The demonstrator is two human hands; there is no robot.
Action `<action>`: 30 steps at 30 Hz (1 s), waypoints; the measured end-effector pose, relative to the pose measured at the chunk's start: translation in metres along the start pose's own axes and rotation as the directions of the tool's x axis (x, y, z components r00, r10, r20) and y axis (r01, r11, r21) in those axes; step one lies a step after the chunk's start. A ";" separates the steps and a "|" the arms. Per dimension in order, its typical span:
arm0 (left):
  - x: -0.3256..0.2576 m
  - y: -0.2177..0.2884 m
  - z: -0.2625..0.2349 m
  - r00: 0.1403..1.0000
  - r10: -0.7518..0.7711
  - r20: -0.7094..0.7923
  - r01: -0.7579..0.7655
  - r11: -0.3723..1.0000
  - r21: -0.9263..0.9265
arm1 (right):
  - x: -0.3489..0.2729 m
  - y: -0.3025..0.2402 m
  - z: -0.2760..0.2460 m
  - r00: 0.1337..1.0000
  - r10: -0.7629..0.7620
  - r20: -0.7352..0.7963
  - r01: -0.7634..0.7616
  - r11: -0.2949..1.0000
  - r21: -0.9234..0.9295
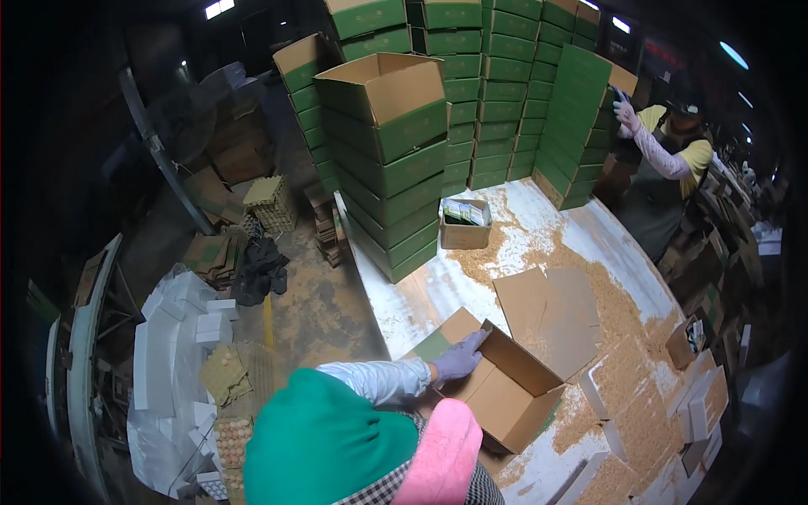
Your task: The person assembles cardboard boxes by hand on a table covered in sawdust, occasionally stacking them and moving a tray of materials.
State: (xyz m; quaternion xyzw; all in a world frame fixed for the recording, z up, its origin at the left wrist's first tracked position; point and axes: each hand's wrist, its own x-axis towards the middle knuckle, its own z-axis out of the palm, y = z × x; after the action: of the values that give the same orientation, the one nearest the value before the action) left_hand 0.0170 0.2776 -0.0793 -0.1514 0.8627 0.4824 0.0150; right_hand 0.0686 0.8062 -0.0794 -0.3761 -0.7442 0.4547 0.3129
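My left hand, in a purple glove below a pale shiny sleeve, grips the near-left corner of an open cardboard box. Its fingers are closed at the rim. Brown inside with green outside, the box is tilted on the white worktop, and nothing shows in it. A flap sticks out at its left. My right hand does not show; pink cloth and a teal garment cover the lower part of the view. Flat cardboard lies just beyond the box.
A tall stack of green boxes stands at the table's left edge, with more stacks behind. A small carton holds packets. Sawdust-like bits cover the right side. A co-worker touches boxes at right. Egg trays stand left.
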 end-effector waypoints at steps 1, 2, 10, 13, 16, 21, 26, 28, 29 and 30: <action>-0.001 0.010 -0.003 0.999 0.002 0.040 -0.001 1.000 -0.027 | -0.010 -0.029 0.004 0.997 -0.028 0.078 0.022 0.997 0.077; 0.002 0.013 -0.003 0.998 0.030 0.049 -0.028 0.998 -0.057 | -0.023 -0.059 0.012 0.983 -0.053 0.175 0.026 0.987 0.157; 0.031 0.027 -0.014 0.978 0.097 0.184 -0.019 0.923 -0.384 | -0.127 -0.210 0.070 0.592 -0.158 0.791 -0.254 0.894 0.369; 0.042 0.017 -0.019 0.960 0.123 0.250 0.014 0.875 -0.484 | -0.158 -0.225 0.087 0.439 -0.135 0.888 -0.295 0.912 0.285; 0.049 -0.019 0.013 0.917 0.365 0.160 -0.284 0.879 -0.383 | -0.176 -0.226 0.100 0.362 -0.091 0.928 -0.321 0.922 0.215; 0.078 -0.073 0.024 0.885 0.465 0.016 -0.450 0.864 -0.225 | -0.188 -0.229 0.129 0.308 0.005 0.951 -0.277 0.957 0.084; 0.036 -0.006 -0.062 0.980 0.169 0.103 -0.144 0.965 -0.218 | -0.171 -0.198 0.129 0.337 0.132 0.932 -0.207 0.976 -0.063; 0.041 -0.005 -0.053 0.974 0.133 0.183 -0.090 0.970 -0.224 | -0.173 -0.196 0.126 0.338 0.191 0.922 -0.217 0.969 -0.121; 0.040 0.000 -0.053 0.969 0.108 0.221 -0.058 0.973 -0.225 | -0.176 -0.203 0.125 0.333 0.201 0.921 -0.196 0.970 -0.141; 0.041 0.001 -0.048 0.964 0.109 0.242 -0.054 0.973 -0.224 | -0.176 -0.197 0.128 0.354 0.132 0.926 -0.002 0.990 -0.140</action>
State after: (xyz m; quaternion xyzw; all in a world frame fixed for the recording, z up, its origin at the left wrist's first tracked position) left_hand -0.0161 0.2274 -0.0598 -0.0539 0.8019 0.5884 0.0881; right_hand 0.0023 0.5414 0.0286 -0.0994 -0.7989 0.5566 -0.2052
